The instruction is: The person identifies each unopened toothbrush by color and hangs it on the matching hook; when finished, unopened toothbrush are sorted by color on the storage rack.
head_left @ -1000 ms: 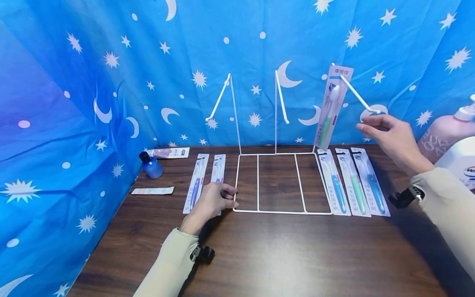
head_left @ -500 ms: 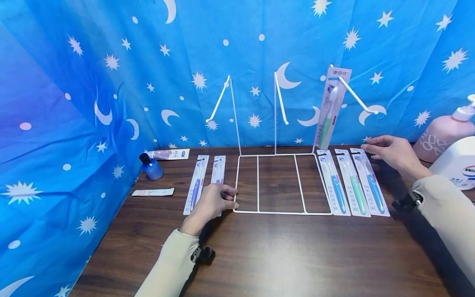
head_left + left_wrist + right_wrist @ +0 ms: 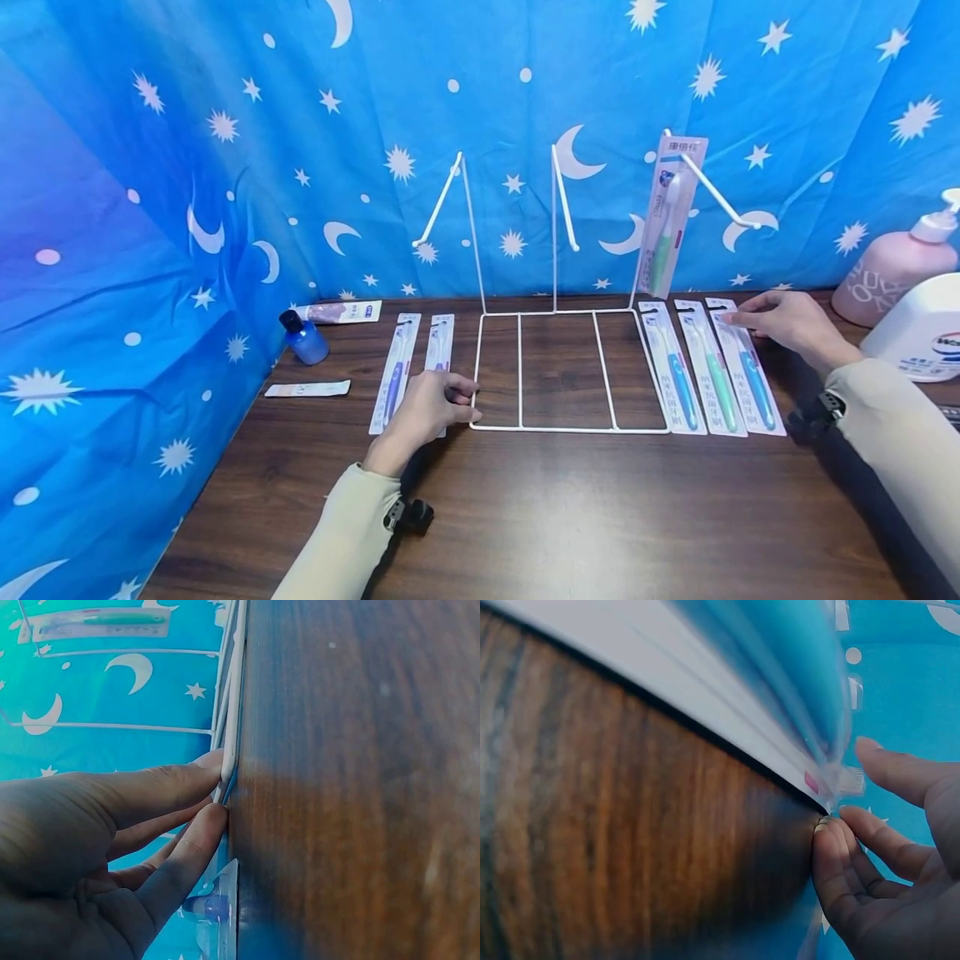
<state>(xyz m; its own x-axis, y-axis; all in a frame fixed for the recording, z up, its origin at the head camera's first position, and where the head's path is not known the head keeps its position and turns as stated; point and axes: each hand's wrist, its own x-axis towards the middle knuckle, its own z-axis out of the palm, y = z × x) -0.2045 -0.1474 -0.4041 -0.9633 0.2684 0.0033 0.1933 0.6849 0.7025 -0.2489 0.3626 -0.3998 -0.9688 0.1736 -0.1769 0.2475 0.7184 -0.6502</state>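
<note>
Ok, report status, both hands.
Left hand pinches white wire rack. Right hand at rightmost blue-handled toothbrush in pale flat pack. No obstruction visible.

Wood-grain tabletop point(image 3: 592, 517): pale glare, near side of the white wire rack point(image 3: 567, 430).
Right sleeve point(image 3: 900, 442): dark shadow beneath, right of the rack.
Star-and-moon curtain point(image 3: 487, 108): bright behind the rack, violet-tinted far left of it.
Toothbrush blister pack point(image 3: 727, 694): blurred, right wrist view.

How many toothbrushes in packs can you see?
6: one toothbrush hangs from the right hook, two lie left of the white rack, three lie right of it. The left hand partly covers one; I can't tell whether others are hidden.
</note>
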